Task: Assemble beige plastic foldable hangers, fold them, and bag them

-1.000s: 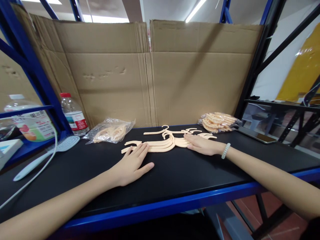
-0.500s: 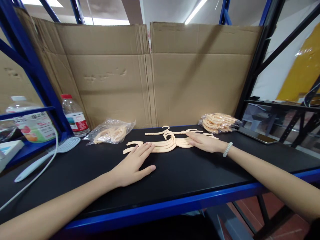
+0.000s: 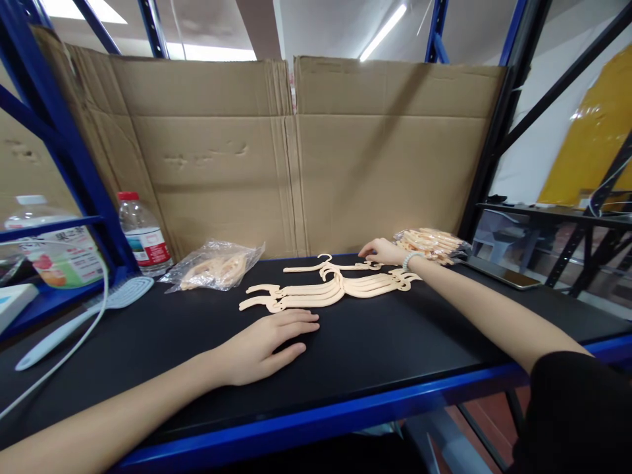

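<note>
Listing from the head view, we record: one left hand (image 3: 266, 345), palm down, thumb spread from the fingers, just in front of a row of overlapping peach hangers (image 3: 311, 297) on the black tabletop (image 3: 375, 349); one right hand (image 3: 384, 251), at the right end of a rear hanger (image 3: 309, 268), whether pinching it we cannot tell; one left bag (image 3: 217, 268), clear; one right bag (image 3: 437, 245), clear, beside the right wrist.

Cream hangers (image 3: 316, 301) lie flat and nested, 1 similar hanger (image 3: 302, 269) behind.

A red-capped bottle (image 3: 146, 242) stands near a pale hairbrush (image 3: 129, 293), with cardboard panels (image 3: 375, 178) behind
</note>
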`<state>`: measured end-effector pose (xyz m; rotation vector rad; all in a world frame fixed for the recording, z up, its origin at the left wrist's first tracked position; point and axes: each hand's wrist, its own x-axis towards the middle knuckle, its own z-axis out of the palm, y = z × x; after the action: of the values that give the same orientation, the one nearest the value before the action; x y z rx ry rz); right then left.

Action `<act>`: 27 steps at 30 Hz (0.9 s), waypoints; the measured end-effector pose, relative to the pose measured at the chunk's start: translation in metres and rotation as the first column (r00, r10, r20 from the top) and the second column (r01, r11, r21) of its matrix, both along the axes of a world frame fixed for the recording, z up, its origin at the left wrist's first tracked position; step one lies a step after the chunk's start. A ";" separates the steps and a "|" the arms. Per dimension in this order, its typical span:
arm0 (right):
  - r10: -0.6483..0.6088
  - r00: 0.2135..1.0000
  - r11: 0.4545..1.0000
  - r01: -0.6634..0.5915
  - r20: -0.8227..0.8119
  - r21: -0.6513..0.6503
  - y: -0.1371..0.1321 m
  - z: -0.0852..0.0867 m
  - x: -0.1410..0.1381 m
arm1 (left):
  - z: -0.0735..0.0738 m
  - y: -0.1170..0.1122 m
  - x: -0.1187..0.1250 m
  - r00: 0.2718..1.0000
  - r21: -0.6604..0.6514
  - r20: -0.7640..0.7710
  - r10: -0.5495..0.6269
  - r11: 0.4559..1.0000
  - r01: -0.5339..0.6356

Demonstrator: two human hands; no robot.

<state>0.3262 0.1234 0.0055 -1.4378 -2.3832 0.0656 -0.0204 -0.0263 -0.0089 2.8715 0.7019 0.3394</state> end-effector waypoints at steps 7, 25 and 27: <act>0.081 0.993 0.997 -0.081 0.087 -0.010 0.016 -0.007 -0.023 | 0.000 -0.001 0.000 0.999 -0.003 0.033 -0.014 1.000 0.014; 0.155 0.987 0.949 -0.135 -0.052 0.284 -0.006 0.012 -0.031 | -0.002 -0.001 0.001 0.997 -0.042 0.076 0.007 0.999 -0.003; 0.251 0.941 0.915 -0.154 -0.227 0.373 -0.022 0.019 -0.043 | -0.001 -0.003 0.003 0.991 -0.088 0.123 0.045 0.996 -0.035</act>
<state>0.2828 0.1009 0.0250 -0.9462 -2.1738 -0.1015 -0.0175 -0.0293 -0.0097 2.7313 0.7334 0.4786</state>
